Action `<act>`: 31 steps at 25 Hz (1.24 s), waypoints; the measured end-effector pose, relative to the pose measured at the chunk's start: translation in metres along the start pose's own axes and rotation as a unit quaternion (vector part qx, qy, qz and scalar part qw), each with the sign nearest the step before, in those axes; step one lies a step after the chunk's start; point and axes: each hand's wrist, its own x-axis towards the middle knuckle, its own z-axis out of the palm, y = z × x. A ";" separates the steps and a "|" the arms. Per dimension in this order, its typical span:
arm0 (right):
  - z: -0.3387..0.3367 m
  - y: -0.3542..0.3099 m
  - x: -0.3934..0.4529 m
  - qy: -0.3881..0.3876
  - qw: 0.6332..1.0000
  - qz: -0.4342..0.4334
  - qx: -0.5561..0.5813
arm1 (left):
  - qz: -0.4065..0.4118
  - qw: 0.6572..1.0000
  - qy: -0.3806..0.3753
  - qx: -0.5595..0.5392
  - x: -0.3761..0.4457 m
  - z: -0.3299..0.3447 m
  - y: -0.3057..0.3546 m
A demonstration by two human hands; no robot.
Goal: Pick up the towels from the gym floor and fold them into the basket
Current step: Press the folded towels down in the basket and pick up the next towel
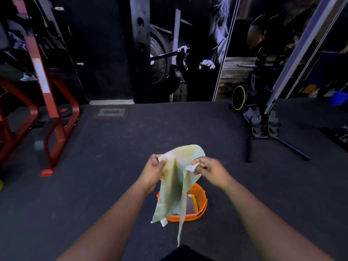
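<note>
Two hands: I see left hand (pixel 154 167) and right hand (pixel 211 169) each pinching the towel (pixel 176 185) by its top edge.
Towel: hanging over orange basket (pixel 202 201).
Floor: dark mat (pixel 113 147), open ahead.
Edges: red rack (pixel 54 113) left, rower (pixel 263 117) right.

one towel (pixel 177 178), one orange basket (pixel 199 204), two hands, one red rack (pixel 54 113).
</note>
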 end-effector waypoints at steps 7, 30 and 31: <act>0.022 -0.016 0.025 0.140 0.947 -0.182 -0.223 | 0.071 0.997 -0.016 0.039 -0.009 0.012 0.010; -0.017 -0.009 0.024 0.090 0.858 -0.121 -0.490 | 0.132 0.914 0.086 0.373 0.015 -0.033 0.028; -0.018 -0.010 0.025 0.111 0.850 -0.126 -0.499 | 0.127 0.907 0.099 0.390 0.017 -0.034 0.029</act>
